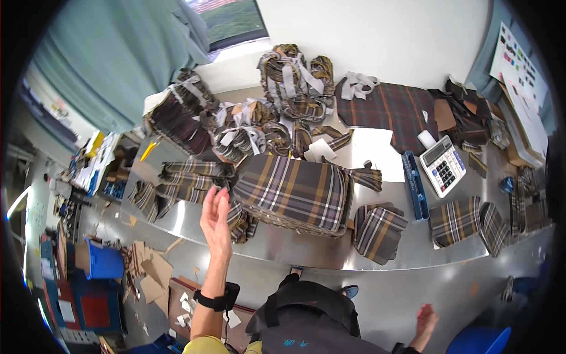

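My left hand [216, 223] is raised over the front edge of the metal table, fingers stretched out, with nothing in it. Beside its fingertips lies a large stack of plaid fabric pieces [295, 192] in brown, grey and white. Strips of the same plaid [197, 180] lie just left of that stack, and a few hang at the table edge. Away from the table, low on the right, my right hand [425, 321] hangs with loosely bent fingers and holds nothing I can see. A smaller plaid bundle [380, 233] sits at the stack's right end.
Tied fabric bundles [292, 79] fill the back of the table [283, 251]. A white calculator [442, 165], a blue long tool [415, 186], white paper [377, 153] and plaid pieces [454, 221] lie right. Blue bins [105, 259] and cardboard scraps [156, 271] stand on the floor.
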`<state>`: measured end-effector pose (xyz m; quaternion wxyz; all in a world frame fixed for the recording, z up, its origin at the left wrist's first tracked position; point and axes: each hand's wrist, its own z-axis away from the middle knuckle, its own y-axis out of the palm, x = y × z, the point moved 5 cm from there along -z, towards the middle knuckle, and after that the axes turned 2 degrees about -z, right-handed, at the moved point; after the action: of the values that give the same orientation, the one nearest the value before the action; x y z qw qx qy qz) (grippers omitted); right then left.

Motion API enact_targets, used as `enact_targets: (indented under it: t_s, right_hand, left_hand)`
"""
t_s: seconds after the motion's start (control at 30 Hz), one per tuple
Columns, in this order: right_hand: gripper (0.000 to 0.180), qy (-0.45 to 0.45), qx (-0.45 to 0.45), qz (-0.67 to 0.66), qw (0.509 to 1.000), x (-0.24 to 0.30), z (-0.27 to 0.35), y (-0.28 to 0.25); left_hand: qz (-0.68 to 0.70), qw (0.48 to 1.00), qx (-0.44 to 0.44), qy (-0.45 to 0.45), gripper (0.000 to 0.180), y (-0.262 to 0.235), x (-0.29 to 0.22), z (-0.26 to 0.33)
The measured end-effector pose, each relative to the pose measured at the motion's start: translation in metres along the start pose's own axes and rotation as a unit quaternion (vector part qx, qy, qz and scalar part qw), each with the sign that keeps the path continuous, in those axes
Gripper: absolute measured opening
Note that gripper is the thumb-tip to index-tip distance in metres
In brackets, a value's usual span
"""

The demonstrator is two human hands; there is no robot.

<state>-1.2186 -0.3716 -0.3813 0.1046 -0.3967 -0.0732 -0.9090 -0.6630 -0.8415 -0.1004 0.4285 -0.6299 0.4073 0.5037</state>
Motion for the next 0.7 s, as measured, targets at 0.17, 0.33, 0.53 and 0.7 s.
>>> enact_targets:
  t_s: [0.17,0.33,0.53,0.7]
  right_hand:
    - [0.015,0.149,-0.017,0.077,0.986,-0.186,0.103,0.029]
    - [0.026,-0.099,0.048,0.587,0.802,-0.234,0.193,0.123]
    - [0.025,0.064,0.030,0.398,0.915,-0.204,0.210,0.151]
    - [0.024,0.055,0.008,0.348,0.936,-0.202,0.219,0.167]
  left_hand:
    - [0.091,0.984,0.140,-0.055,0.056,0.027,0.021,-0.056]
    - [0.091,0.973,0.210,-0.022,0.046,0.033,0.036,-0.054]
    - [0.100,0.975,0.197,-0.004,0.044,0.034,0.047,-0.046]
    - [0.042,0.977,0.207,0.044,0.045,0.038,0.043,-0.043]
